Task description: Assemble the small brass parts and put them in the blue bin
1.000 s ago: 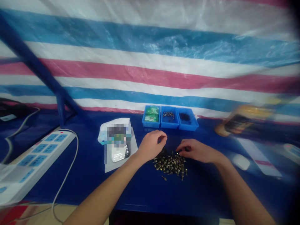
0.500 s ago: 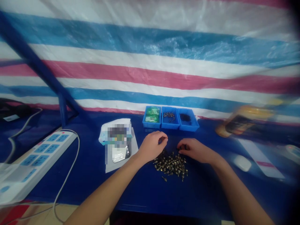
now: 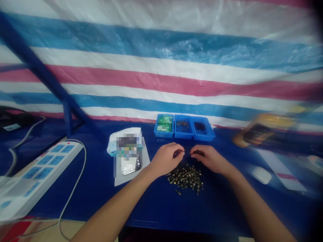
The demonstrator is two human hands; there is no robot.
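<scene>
My left hand (image 3: 168, 156) hovers at the upper left of a heap of small brass-coloured screw-like metal parts (image 3: 188, 178), thumb and fingertips brought together in a pinch. Facing it across a narrow gap, my right hand (image 3: 209, 157) is also pinched, above the heap's upper right. Anything between the fingertips of either hand is too small to make out. Just beyond the hands stand three joined blue trays: the left tray (image 3: 164, 135) holds green and white pieces, the middle tray (image 3: 184, 135) small metal parts, the right tray (image 3: 205, 137) small black pieces.
To the left, a phone (image 3: 130, 168) lies on white paper by a partly blurred-out packet (image 3: 113, 143). A long power strip (image 3: 42, 171) and its cable (image 3: 82, 174) run along the far left. A white rounded case (image 3: 261, 175) and an amber jar (image 3: 262, 129) are at right.
My left hand has moved slightly right. My right hand has risen a little, and the fingertips of both hands are closer together. The heap looks much the same.
</scene>
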